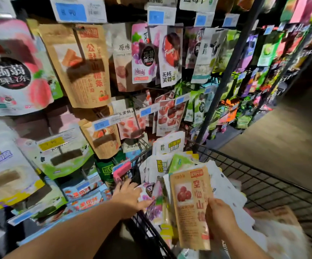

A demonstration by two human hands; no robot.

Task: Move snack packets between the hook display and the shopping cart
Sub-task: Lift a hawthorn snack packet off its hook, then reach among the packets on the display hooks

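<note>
Right hand [220, 215], lower right of frame, pinches tan hawthorn packet [190, 206] by its right edge, upright over shopping cart [263, 184]. White packets sit behind it; can't tell if it grips them too. Left hand [129, 197] lies flat, fingers relaxed, on purple grape packet [152, 202] at the cart's left rim. Hook display [78, 42] fills upper left. Risk: with an edge-only pinch, the packet could slip into the pile.

Dim overall, packets brightly lit, edges motion-blurred and smeared, wide-angle bending, dark floor right

packets [172, 165] crowd cart [263, 176], aisle floor [282, 139] open
</note>
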